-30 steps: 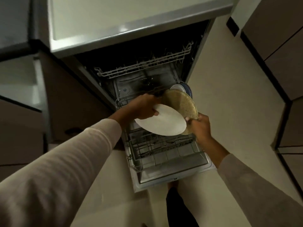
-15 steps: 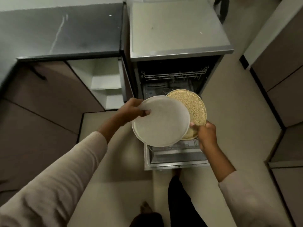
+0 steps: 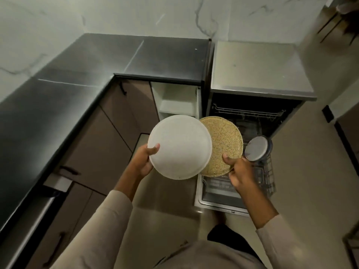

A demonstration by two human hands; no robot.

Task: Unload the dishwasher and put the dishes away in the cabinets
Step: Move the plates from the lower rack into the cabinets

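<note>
Left hand (image 3: pixel 142 162) grips white plate (image 3: pixel 179 147), right hand (image 3: pixel 240 172) speckled plate (image 3: pixel 225 144)

Left hand (image 3: pixel 142 162), right hand (image 3: pixel 240 175) — curled, thumbs uppermost

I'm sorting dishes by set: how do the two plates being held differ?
The white plate is plain; the tan plate is speckled all over. The left hand grips the white plate, the right hand the tan plate. The white plate overlaps the tan plate's left part. Both are round, similar in size.
</note>
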